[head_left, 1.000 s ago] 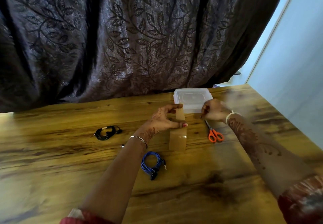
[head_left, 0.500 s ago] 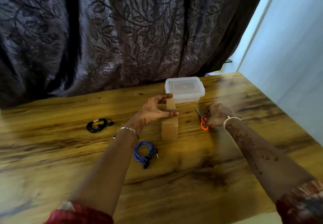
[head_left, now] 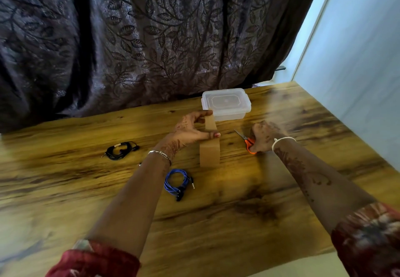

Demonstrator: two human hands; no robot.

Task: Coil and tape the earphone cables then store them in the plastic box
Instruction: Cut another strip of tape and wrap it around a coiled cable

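A roll of brown tape (head_left: 209, 155) stands on edge on the wooden table (head_left: 249, 201). My left hand (head_left: 190, 129) pinches a strip pulled up from it between thumb and fingers. My right hand (head_left: 265, 136) is closed on the orange handles of the scissors (head_left: 246, 140), whose blades point back left along the table. A coiled blue earphone cable (head_left: 178, 182) lies near my left forearm. A coiled black earphone cable (head_left: 120, 150) lies further left. The clear plastic box (head_left: 226, 103), lid on, sits behind the tape.
A dark leaf-patterned curtain (head_left: 151, 38) hangs behind the table's far edge. A pale wall (head_left: 357, 71) runs along the table's right side.
My right hand left the box's front and came down onto the scissors, closing on the handles. My left hand kept hold of the tape strip. The view tilted a little.
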